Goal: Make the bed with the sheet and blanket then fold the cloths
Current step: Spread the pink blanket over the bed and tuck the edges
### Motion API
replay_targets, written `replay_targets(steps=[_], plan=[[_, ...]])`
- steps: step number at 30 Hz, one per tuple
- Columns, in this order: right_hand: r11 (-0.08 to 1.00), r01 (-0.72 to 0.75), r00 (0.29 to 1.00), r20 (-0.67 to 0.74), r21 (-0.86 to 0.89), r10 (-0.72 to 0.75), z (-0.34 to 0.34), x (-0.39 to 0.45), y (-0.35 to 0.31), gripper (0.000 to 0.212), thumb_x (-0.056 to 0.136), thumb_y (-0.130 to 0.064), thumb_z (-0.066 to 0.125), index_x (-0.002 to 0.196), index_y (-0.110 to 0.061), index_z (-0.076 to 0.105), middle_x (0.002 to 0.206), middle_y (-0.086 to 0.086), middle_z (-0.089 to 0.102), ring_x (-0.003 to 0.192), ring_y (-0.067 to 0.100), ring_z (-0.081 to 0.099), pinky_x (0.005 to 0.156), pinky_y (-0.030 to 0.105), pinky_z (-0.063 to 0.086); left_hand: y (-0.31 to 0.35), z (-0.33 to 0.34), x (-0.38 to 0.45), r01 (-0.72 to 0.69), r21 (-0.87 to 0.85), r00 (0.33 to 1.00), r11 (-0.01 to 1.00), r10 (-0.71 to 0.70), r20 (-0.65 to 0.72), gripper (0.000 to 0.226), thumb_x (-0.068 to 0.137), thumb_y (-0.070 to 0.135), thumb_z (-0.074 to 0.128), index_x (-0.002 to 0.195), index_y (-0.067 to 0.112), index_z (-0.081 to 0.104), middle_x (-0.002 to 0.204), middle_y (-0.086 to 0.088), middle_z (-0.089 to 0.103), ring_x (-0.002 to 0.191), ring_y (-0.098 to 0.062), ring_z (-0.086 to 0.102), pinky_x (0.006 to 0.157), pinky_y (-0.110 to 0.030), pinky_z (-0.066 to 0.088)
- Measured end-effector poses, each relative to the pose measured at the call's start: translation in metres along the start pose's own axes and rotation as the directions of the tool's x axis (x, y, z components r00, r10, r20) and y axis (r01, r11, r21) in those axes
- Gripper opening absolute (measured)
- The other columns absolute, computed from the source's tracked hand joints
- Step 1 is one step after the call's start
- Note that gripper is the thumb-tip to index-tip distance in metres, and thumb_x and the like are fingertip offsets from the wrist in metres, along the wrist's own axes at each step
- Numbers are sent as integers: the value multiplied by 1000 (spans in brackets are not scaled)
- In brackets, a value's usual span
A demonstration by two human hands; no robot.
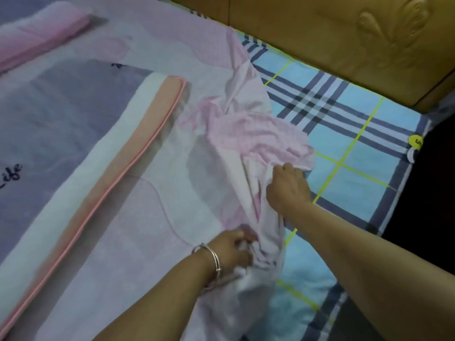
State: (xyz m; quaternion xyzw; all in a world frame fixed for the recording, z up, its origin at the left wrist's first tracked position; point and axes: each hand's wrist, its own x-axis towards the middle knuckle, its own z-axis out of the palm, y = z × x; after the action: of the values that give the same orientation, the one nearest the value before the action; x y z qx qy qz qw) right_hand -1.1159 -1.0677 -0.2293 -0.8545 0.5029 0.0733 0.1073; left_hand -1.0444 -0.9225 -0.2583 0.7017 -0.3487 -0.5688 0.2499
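A pale pink and white sheet (pixel 138 198) lies across the bed, bunched into folds along its right edge. My left hand (pixel 231 249), with a silver bangle at the wrist, is closed on a wad of that bunched edge near the bottom. My right hand (pixel 288 185) grips the same crumpled edge higher up, where pink checked fabric shows. A folded grey blanket (pixel 73 134) with white and peach bands and pink piping rests on the sheet at the left. Underneath, the blue plaid mattress cover (pixel 349 134) is exposed on the right.
A tan padded headboard (pixel 344 38) runs along the top right. A pink pillow (pixel 41 33) lies at the top left. A yellow and white clip (pixel 414 146) sits at the mattress's right edge, beside a dark gap.
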Motion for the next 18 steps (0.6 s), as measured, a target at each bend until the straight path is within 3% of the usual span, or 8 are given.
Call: replay_targets(steps=[2,5,7,8,10,14,15,18], plan=[[997,-72,996,-50,38,74,-3,23,2,35,91,-16,46,124,-6,47,133,14,43,123,36,41,98,43,38,12,9,3,-50,187,923,981,-26,384,44,85,6,62,128,11,57,112,-10,64,70,-2,62,57,2,39],[970,-206,977,-31,128,212,-12,61,15,41,92,-28,44,129,-9,43,139,11,38,127,37,36,102,48,32,29,-2,27,57,94,906,994,-91,413,33,82,34,67,107,12,69,87,5,72,73,-7,62,69,-18,50],[961,-246,968,-22,130,251,-14,88,29,46,92,-34,45,130,-9,42,141,11,36,127,37,36,103,50,30,43,-21,50,-2,14,999,1000,2,42,23,86,35,63,77,13,67,66,7,63,54,4,53,60,-16,46],[960,-247,968,-12,130,250,-16,103,35,50,91,-38,46,132,-9,41,142,11,36,128,37,36,103,49,30,48,-34,68,-33,30,964,999,40,-262,23,85,35,64,74,14,63,68,3,60,56,3,52,58,-15,41],[959,-246,969,53,139,241,-19,134,45,61,88,-45,52,136,-11,36,144,10,34,130,36,35,102,48,31,65,-61,106,-52,-27,714,998,18,-700,31,76,32,73,92,8,61,88,-6,61,80,-14,58,71,-17,45],[956,-177,971,200,234,131,-21,173,53,67,85,-38,64,137,-9,32,136,14,43,125,35,45,93,42,41,87,-84,164,74,-321,556,944,-306,-773,62,69,18,80,120,2,48,110,-18,61,109,-33,57,97,-37,46],[961,-141,964,253,239,79,-24,185,58,59,88,-30,63,135,-8,35,132,15,49,121,35,51,89,39,44,96,-85,175,72,-370,566,926,-343,-749,48,70,12,76,112,6,52,102,-15,63,105,-29,59,93,-32,47],[990,-48,929,371,135,-5,-38,211,75,40,87,-20,62,125,-10,54,129,12,56,117,31,57,90,34,47,117,-76,181,5,-423,870,906,-212,-446,24,71,-8,64,73,16,59,68,-4,60,69,-14,60,62,-22,49]])
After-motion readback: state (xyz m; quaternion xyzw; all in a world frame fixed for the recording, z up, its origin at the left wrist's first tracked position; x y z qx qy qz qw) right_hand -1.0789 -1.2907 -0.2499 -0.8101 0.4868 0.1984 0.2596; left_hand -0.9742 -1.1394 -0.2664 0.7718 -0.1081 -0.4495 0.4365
